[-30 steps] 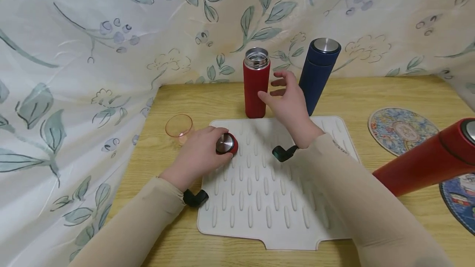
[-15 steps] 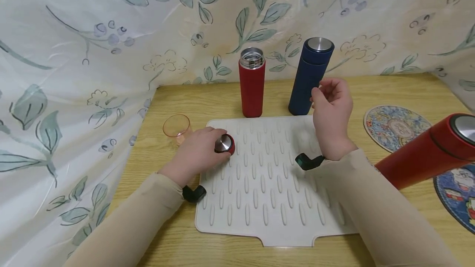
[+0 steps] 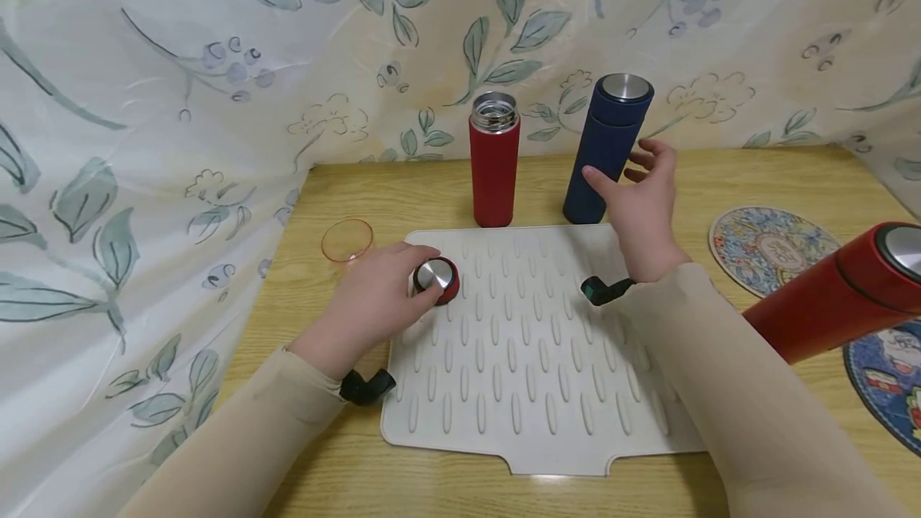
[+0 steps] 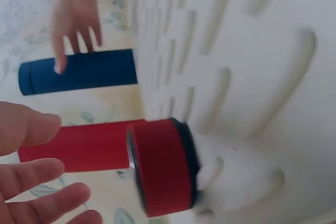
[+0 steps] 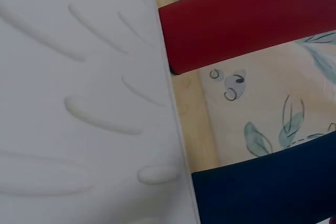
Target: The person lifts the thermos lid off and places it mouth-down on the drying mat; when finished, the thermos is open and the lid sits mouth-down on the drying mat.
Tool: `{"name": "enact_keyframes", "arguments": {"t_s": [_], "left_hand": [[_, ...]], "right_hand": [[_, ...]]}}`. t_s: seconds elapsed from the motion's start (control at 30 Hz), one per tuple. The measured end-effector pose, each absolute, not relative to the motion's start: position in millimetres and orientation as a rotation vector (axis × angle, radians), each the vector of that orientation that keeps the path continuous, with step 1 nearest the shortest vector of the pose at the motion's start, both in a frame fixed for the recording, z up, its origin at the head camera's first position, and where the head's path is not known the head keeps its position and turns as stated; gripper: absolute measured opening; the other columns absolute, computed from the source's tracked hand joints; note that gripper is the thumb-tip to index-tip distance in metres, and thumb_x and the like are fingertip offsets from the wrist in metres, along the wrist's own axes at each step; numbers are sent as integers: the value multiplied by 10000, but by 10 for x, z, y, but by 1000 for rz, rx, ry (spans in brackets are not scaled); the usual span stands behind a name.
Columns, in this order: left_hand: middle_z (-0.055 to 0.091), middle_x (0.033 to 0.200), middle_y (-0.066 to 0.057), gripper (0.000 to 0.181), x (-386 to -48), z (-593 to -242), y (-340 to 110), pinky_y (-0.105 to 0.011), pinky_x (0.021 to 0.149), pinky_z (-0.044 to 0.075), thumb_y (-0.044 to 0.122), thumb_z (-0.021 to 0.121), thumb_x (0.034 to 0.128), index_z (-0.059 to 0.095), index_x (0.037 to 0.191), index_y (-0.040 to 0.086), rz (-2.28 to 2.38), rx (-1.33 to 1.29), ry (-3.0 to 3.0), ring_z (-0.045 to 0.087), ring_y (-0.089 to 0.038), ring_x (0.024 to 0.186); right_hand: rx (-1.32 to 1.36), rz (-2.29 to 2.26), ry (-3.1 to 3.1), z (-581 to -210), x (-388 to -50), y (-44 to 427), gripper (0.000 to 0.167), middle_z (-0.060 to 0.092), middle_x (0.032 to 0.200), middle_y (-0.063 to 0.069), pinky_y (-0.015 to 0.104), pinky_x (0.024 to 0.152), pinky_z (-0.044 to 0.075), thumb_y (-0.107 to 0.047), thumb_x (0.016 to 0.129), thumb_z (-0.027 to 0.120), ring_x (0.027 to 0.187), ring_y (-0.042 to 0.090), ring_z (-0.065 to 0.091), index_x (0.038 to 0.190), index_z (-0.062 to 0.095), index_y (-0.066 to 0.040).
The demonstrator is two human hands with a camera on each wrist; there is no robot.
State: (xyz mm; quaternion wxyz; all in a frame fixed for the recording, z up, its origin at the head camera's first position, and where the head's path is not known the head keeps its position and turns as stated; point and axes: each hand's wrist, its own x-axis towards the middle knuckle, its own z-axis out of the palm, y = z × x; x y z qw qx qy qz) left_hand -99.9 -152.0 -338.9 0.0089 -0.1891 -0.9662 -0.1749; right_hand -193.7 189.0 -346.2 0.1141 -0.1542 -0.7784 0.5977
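A red lid with a steel top (image 3: 436, 276) sits on the white ridged mat (image 3: 504, 358). My left hand (image 3: 377, 294) hovers over the lid; in the left wrist view its fingers (image 4: 31, 174) are spread and apart from it. An uncapped red thermos (image 3: 493, 174) stands upright behind the mat. To its right is a capped navy blue thermos (image 3: 604, 154). My right hand (image 3: 643, 202) is at the blue thermos, with thumb in front of it and fingers beside its right side. Whether they touch it cannot be told. In the right wrist view the blue thermos (image 5: 273, 187) shows low down.
An orange-rimmed clear glass (image 3: 347, 241) stands left of the mat. A larger capped red thermos (image 3: 827, 294) is at the right, beyond my right forearm. Two round patterned placemats lie there, one colourful (image 3: 770, 246), one blue (image 3: 888, 382). A leaf-patterned cloth (image 3: 403, 46) hangs behind the table.
My right hand has moved right from the uncapped red thermos to the blue one, and its fingers have spread from a loose curl. My left hand has stayed at the lid, shifting slightly.
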Motion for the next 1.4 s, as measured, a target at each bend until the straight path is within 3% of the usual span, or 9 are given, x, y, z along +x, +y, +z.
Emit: {"name": "enact_keyframes", "arguments": {"t_s": [0.2, 0.37, 0.57, 0.87, 1.27, 1.4], "left_hand": [[813, 1216, -23, 327, -882, -3323, -1518, -444, 914, 590, 235, 739, 994, 796, 1304, 147, -604, -673, -2900, 758, -206, 1063], [821, 1098, -16, 252, -802, -3278, -1483, -346, 810, 606, 186, 776, 995, 807, 1235, 113, -654, -776, -2795, 773, -145, 892], [823, 1081, 10, 151, -715, -3235, -1436, -308, 793, 630, 153, 772, 1005, 811, 1150, 142, -674, -838, -2722, 780, -106, 892], [813, 1047, 27, 109, -634, -3193, -1416, -300, 784, 631, 157, 774, 1003, 791, 1110, 166, -663, -856, -2661, 776, -83, 888], [809, 1071, 0, 266, -621, -3099, -1450, -334, 794, 608, 162, 845, 958, 792, 1211, 99, -667, -888, -2522, 742, -105, 835], [799, 1168, -41, 372, -617, -3059, -1470, -387, 878, 627, 179, 876, 934, 782, 1280, 80, -694, -860, -2514, 745, -181, 950]], "right_hand": [[-395, 1704, -2333, -3567, -2035, 1870, 994, 307, 1774, 46, 483, 1306, 359, -393, 973, 853, 1579, 277, 375, 1701, 190, -253], [-334, 1574, -2394, -3633, -2082, 1878, 964, 326, 1749, 81, 490, 1263, 404, -421, 994, 809, 1510, 298, 422, 1689, 168, -238], [-278, 1573, -2367, -3629, -2055, 1890, 918, 386, 1698, 84, 471, 1212, 447, -337, 975, 843, 1469, 268, 457, 1658, 238, -243], [-82, 1575, -2179, -3419, -1701, 1760, 866, 513, 1534, 7, 310, 1022, 469, -256, 929, 891, 1286, 122, 510, 1619, 369, -280], [217, 1421, -2369, -3334, -1072, 1718, 917, 596, 1494, 88, 242, 954, 461, -116, 861, 932, 1226, 117, 539, 1626, 426, -121], [342, 1404, -2389, -3326, -906, 1700, 909, 634, 1444, 131, 233, 930, 463, -62, 827, 941, 1195, 98, 551, 1597, 458, -66]]}}
